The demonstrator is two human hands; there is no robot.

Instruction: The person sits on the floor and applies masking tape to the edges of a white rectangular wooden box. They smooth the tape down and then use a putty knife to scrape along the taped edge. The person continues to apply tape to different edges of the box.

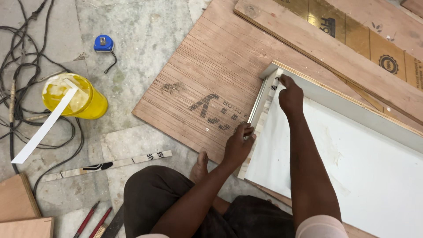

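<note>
White laminate covers the panel (352,163) that lies under both forearms, resting on a large brown plywood sheet (211,79) spread over the stone floor (145,31). Along the panel's near short edge runs a narrow pale edge strip (260,103). The left hand (238,143) sits at the lower stretch of that strip, fingers curled together and pinched on it, thumb toward the plywood. The right hand (291,94) is farther up, at the panel's corner, fingers bent down and pressing on the top end of the strip; whether it grips the strip or only pushes on it is hard to tell from this angle. A raised white side wall of the panel runs away from the right hand toward the right edge of the view.

Beyond the right hand lies a long wooden plank (326,48) across the plywood. Well to the left of the left hand stands a yellow glue tub (81,99) with a white strip (44,128) leaning out of it, black cables (17,66) looped around it, and a blue tape measure (104,43) farther off. Nearer the person's knee lie a printed offcut strip (110,164) and red pencils (92,220).
</note>
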